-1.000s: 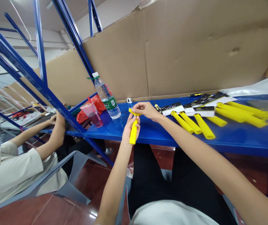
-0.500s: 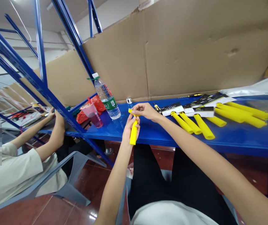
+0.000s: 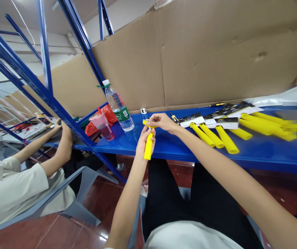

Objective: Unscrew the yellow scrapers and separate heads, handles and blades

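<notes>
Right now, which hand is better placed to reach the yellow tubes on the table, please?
Probably the right hand: those tubes lie on its side; the left hand is farther away. Both hold a yellow piece.

Left hand [image 3: 141,142] curled, right hand [image 3: 162,122] pinched.

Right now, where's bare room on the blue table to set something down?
Bare tabletop shows between the pink cup and left hand, and in front of the rightmost yellow tubes. Crowded: among the cards and tubes, and around the cup, bottle and red bag.
</notes>
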Demonstrator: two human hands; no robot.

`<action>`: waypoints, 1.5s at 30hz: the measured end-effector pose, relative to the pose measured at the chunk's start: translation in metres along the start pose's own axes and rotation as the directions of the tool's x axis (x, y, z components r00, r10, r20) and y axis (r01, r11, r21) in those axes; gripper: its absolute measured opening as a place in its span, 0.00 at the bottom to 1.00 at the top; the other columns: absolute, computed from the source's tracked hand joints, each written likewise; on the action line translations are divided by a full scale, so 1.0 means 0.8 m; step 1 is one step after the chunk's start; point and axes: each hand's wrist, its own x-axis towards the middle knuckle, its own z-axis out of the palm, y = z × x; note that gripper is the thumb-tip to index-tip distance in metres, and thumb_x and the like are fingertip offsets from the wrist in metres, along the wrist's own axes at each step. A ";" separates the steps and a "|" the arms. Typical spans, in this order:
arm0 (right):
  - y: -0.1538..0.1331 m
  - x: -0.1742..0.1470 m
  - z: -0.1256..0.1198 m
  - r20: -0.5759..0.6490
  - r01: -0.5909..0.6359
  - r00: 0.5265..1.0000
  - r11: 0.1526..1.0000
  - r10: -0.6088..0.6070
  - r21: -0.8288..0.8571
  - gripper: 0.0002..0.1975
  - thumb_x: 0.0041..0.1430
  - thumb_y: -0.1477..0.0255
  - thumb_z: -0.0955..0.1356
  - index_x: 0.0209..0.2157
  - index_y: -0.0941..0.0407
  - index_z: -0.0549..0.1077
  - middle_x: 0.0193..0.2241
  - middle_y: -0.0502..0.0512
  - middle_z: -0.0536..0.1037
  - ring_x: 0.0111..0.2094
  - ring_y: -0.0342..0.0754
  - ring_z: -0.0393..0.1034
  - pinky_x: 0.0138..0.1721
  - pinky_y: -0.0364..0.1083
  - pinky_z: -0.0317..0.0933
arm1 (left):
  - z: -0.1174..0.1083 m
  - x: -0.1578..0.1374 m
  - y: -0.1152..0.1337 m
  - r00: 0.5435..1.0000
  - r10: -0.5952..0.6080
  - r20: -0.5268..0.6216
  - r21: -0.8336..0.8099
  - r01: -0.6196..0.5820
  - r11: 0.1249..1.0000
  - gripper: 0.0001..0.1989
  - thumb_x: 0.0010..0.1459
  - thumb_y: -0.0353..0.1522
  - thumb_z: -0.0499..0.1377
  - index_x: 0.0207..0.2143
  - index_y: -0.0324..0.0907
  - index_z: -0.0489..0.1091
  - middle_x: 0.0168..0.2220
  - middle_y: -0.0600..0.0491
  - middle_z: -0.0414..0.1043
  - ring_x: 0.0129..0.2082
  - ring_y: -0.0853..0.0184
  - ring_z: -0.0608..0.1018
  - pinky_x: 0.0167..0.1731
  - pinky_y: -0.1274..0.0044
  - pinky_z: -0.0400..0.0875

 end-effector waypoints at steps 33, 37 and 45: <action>0.039 -0.003 -0.133 0.145 0.075 0.989 0.701 0.040 -0.709 0.14 0.49 0.59 0.83 0.32 0.51 0.84 0.35 0.56 0.87 0.36 0.54 0.80 0.44 0.52 0.71 | -0.003 -0.008 0.007 0.999 0.012 0.043 -0.122 -0.007 0.992 0.19 0.78 0.23 0.51 0.60 0.49 0.74 0.65 0.43 0.74 0.35 0.80 0.83 0.24 0.92 0.68; 0.039 -0.005 -0.130 0.163 0.077 0.984 0.661 0.069 -0.747 0.10 0.52 0.61 0.81 0.28 0.50 0.83 0.30 0.54 0.85 0.33 0.53 0.77 0.42 0.51 0.68 | -0.001 -0.011 0.007 0.999 0.014 0.034 -0.110 -0.010 0.994 0.20 0.78 0.23 0.52 0.62 0.50 0.74 0.66 0.43 0.73 0.36 0.79 0.83 0.24 0.92 0.68; 0.042 -0.003 -0.118 0.167 0.088 0.984 0.664 0.056 -0.743 0.06 0.54 0.65 0.80 0.30 0.50 0.83 0.32 0.55 0.86 0.34 0.53 0.77 0.40 0.50 0.67 | 0.002 -0.014 0.006 0.999 0.020 0.050 -0.094 -0.015 0.995 0.20 0.78 0.23 0.52 0.62 0.51 0.74 0.65 0.44 0.74 0.35 0.80 0.82 0.24 0.92 0.69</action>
